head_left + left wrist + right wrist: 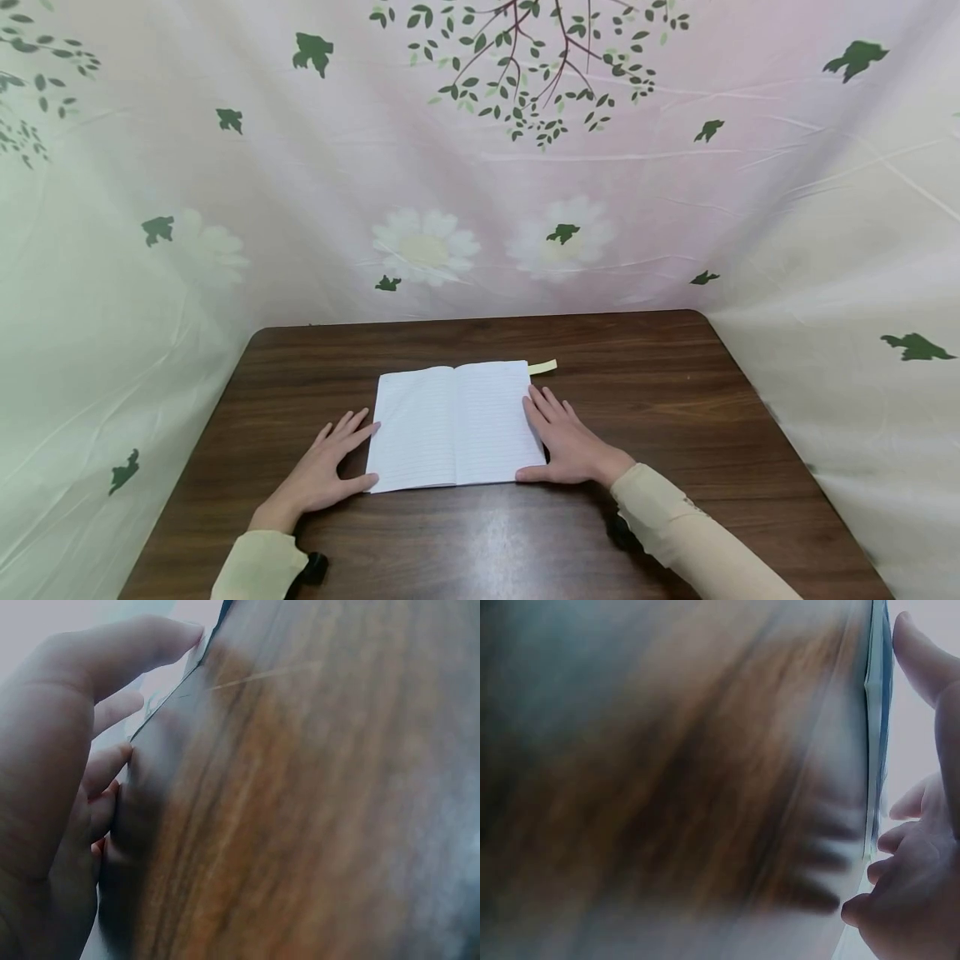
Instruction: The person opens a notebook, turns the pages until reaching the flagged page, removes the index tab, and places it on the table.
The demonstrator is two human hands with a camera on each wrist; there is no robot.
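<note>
"Where is the open notebook [491,425]?"

"It lies flat on the brown table [652,383], between two hands. The left hand [322,467] touches its left edge, and the right hand [566,442] touches its right edge."

"What are the fingers doing?"

"The left ones are wide apart and straight, with the thumb by the bottom corner. The right ones are long and straight too, but closer together. That thumb sticks out to the other bottom corner. No fingers are wrapped around anything."

"How do you hold it well like that?"

"I think soft, even pushing is best. If one side gets pushed more, the notebook could slide or turn. Pushing in too hard might make the pages bump up in the middle. Touching just the edges seems smart, because most of the lines can be seen."

"What is hard to see?"

"A yellow strip [542,367] pokes out near the top right corner. I can't tell if it is ribbon or paper. The cover is mostly hidden. The black thing [315,569] by the left sleeve [258,567] is partly hidden too. Both wrist views are blurry and cut off part of the hand."
</note>
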